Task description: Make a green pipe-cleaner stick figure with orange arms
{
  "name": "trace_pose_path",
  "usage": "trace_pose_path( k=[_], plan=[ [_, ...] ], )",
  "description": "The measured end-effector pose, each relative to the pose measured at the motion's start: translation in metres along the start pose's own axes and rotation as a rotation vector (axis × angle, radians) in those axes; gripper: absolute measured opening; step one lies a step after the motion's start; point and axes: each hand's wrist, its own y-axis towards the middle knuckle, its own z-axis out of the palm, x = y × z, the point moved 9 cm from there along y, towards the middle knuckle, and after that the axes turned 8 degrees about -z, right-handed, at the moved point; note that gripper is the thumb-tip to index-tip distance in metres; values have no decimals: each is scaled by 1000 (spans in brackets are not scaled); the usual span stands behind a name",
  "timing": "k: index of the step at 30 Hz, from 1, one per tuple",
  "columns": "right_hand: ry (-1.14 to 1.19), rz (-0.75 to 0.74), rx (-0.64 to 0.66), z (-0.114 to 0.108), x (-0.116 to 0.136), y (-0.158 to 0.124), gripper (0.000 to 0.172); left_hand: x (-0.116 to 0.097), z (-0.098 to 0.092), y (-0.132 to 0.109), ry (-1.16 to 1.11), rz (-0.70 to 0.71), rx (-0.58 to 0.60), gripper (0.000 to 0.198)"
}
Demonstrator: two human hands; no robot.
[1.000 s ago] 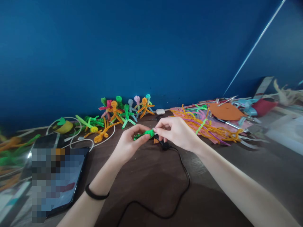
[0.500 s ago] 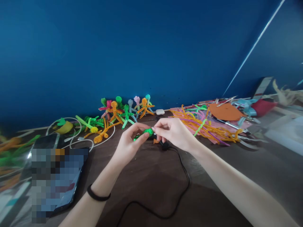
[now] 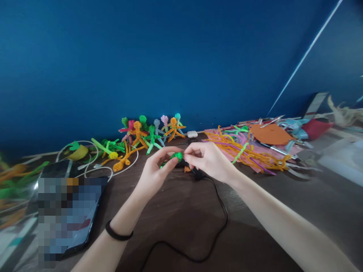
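Between the thumb and fingers of my left hand is a small coiled green pipe cleaner figure. A green end of it shows below the left fingers; the rest is hidden by the hand. My right hand is closed in a pinch at the right side of the coil, its fingertips touching the green. Behind the hands stand several finished-looking pipe cleaner figures, among them an orange one and a green one.
At right lies a pile of orange pipe cleaners near an orange sheet. A white earbud case sits by the blue wall. A black cable curls across the table. Left are a tablet and a white cable.
My right fingertips have shifted slightly right along the coil, and the green piece has turned a little. My left hand stays nearly in place.
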Motion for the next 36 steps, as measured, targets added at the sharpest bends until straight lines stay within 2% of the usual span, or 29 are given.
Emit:
trace_pose_path(
  k=[11, 21, 27, 36],
  plan=[
    [-51, -82, 4, 1, 10, -1, 10, 2, -5, 1, -25, -8, -49, 17],
    [11, -33, -61, 3, 2, -1, 14, 5, -4, 0, -52, 17, -79, 16],
    [-34, -45, -86, 1, 6, -2, 10, 6, -5, 0, -29, 25, -113, 17],
    [-58, -80, -79, 0, 8, -2, 11, 4, -6, 1, -57, -7, -102, 18]
  ],
)
